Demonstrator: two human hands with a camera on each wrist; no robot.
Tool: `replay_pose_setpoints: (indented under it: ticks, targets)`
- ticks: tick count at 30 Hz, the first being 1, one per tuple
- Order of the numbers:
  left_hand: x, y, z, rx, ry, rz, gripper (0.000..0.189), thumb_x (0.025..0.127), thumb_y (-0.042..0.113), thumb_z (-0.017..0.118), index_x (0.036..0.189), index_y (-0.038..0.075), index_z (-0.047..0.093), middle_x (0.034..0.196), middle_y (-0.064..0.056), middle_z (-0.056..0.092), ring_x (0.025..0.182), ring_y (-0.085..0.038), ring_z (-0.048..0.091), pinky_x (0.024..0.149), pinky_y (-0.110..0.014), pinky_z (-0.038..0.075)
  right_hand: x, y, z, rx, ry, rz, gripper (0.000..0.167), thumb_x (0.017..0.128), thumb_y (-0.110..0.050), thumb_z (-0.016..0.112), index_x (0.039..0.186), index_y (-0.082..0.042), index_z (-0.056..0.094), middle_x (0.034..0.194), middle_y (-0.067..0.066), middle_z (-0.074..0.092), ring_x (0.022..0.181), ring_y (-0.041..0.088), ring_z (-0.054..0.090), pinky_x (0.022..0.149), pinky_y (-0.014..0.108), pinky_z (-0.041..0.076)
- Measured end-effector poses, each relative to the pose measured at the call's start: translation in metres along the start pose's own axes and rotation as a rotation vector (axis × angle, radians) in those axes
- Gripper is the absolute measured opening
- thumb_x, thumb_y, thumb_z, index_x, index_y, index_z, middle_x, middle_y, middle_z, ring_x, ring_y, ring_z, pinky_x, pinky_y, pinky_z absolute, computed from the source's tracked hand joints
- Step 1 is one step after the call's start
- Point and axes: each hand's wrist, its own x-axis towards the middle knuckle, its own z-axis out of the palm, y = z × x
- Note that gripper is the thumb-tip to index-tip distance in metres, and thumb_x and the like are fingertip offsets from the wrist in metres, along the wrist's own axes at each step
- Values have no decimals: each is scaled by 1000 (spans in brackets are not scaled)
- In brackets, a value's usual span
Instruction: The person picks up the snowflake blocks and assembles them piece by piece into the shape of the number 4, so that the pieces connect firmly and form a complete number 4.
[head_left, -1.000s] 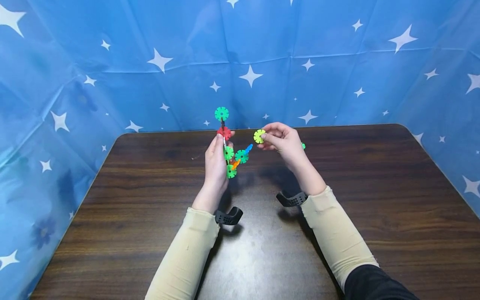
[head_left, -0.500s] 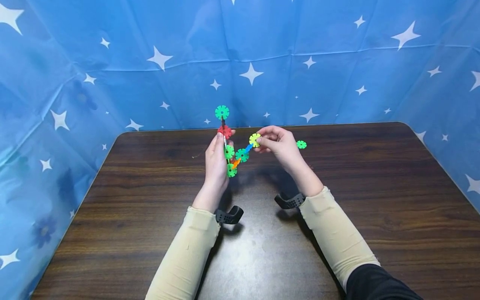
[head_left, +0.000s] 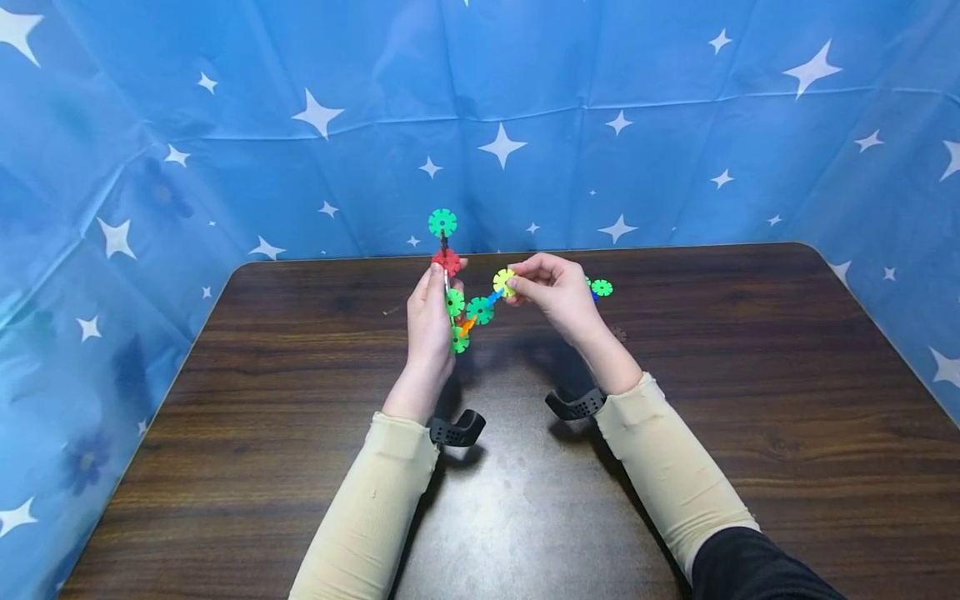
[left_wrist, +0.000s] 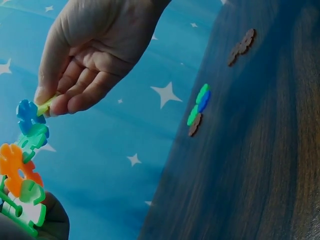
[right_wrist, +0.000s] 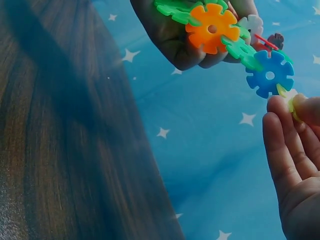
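My left hand [head_left: 431,325] grips a chain of notched plastic discs, held up over the table. A green disc [head_left: 442,222] tops it, with a red disc [head_left: 447,262] below. Lower down, the chain bends right through green discs and an orange disc [right_wrist: 212,29] to a blue disc [right_wrist: 270,74]. Between thumb and fingertips, my right hand [head_left: 557,292] pinches a yellow disc [head_left: 503,282] right at the blue disc's edge. In the right wrist view the yellow disc's edge overlaps the blue one's rim. Part of the chain is hidden behind the left fingers.
Loose discs lie on the dark wooden table [head_left: 750,375] beyond my right hand: green discs [head_left: 602,287], a blue disc [left_wrist: 203,101] and brown discs [left_wrist: 242,47]. A blue star-patterned cloth [head_left: 375,83] hangs behind the table's far edge.
My right hand has moved left and slightly down, bringing the yellow disc from apart to the blue disc's edge. The left hand stays nearly still. More loose discs show behind the right hand.
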Motion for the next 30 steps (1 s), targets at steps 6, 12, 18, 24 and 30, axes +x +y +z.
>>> replay_pose_setpoints:
  ticks: [6,12,18,24,30]
  targets:
    - [-1,1,3,-17,-12,-16,43,106,32,39,119,-1,64,78,1,49,61,-9,40,50,-19,33,0,-2,-1,7,23,27,16,89,4,65,104,10,64,85,7,69,68,19,68,68,38,57]
    - [-1,2,5,-37,-38,-24,44,106,34,39,120,-1,62,74,1,44,58,-9,40,48,-18,34,-1,-8,-5,-6,45,78,20,92,-3,64,109,6,64,92,7,66,78,20,64,73,42,56]
    - [-1,3,3,-33,-40,-30,48,105,35,39,123,-4,60,74,1,45,56,-10,39,48,-18,35,1,-11,-8,-10,38,118,24,94,-7,62,113,8,62,98,6,65,76,17,63,72,41,57]
    - [-1,3,1,-15,-26,-28,44,105,34,41,123,0,62,78,-3,46,59,-11,40,51,-19,34,3,-9,-20,4,18,132,20,95,-9,61,109,5,64,93,13,66,73,19,66,71,39,57]
    - [-2,1,0,-19,-30,-30,40,105,33,41,119,4,64,76,-3,45,59,-12,40,51,-21,35,-4,-1,-54,-137,-51,178,23,95,-9,61,111,9,63,96,17,67,80,24,68,74,41,57]
